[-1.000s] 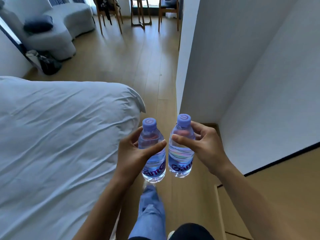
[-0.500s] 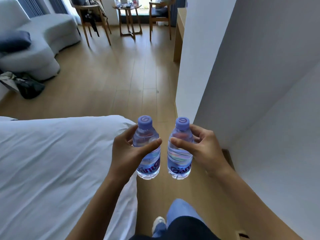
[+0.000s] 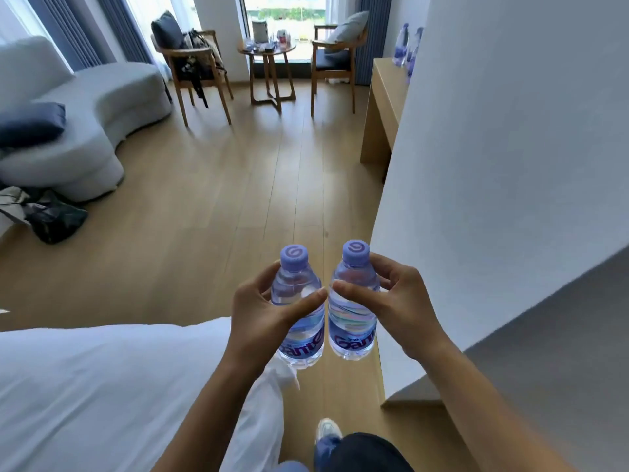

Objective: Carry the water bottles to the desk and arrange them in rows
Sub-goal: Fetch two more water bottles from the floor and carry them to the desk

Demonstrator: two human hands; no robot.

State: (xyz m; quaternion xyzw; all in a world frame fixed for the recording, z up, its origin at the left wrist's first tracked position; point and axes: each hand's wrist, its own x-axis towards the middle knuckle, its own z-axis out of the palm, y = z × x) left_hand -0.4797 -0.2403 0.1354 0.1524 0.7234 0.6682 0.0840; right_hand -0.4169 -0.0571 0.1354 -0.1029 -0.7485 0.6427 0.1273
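Note:
I carry two small clear water bottles with purple caps and blue labels, both upright and side by side in front of me. My left hand (image 3: 262, 311) grips the left bottle (image 3: 299, 298) around its middle. My right hand (image 3: 398, 308) grips the right bottle (image 3: 354, 301) the same way. Far ahead on the right stands the wooden desk (image 3: 384, 93), partly hidden by a white wall corner. A few more water bottles (image 3: 406, 49) stand on the desk against the wall.
A white bed (image 3: 102, 386) fills the lower left. The white wall (image 3: 493, 165) runs along my right. A grey sofa (image 3: 85, 110), a dark bag (image 3: 51, 216) on the floor, two wooden chairs (image 3: 194, 69) and a round table (image 3: 267, 52) stand ahead on the wood floor.
I have walked forward along the bed's end; the view has lifted, bringing the desk and its bottles into sight. Both hands keep the same hold on the bottles.

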